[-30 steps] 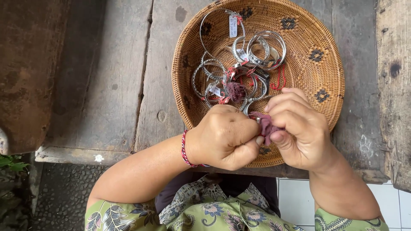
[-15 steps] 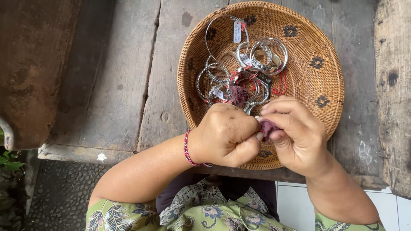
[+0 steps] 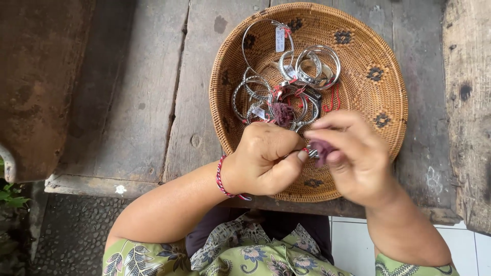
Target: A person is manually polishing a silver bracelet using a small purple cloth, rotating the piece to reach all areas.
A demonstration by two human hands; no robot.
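While a small silver piece (image 3: 311, 150) is pinched between the curled fingers (image 3: 286, 162) of the left hand (image 3: 263, 161), a scrap of dark purple cloth (image 3: 321, 149) is pressed against it by the right hand (image 3: 353, 156), whose fingers are closed around the scrap. Both hands are held just above the near rim of a shallow woven basket (image 3: 388, 97), in the head view, the only one given. The piece is mostly hidden, so its exact kind cannot be told; it is judged to be light, stiff and smooth enough to slip, best gripped at its edges with the fingertips. The cloth is judged soft and limp. Silver bangles (image 3: 317, 66) with small tags and red threads are heaped in the basket's middle, beside a second purple wad (image 3: 282, 112). A red cord bracelet (image 3: 221, 179) is worn on the left wrist. The basket is set on a weathered grey plank tabletop (image 3: 138, 102), with cracks and knots, its near edge overhanging white floor tiles (image 3: 353, 240) and dark pebbled ground (image 3: 71, 230).
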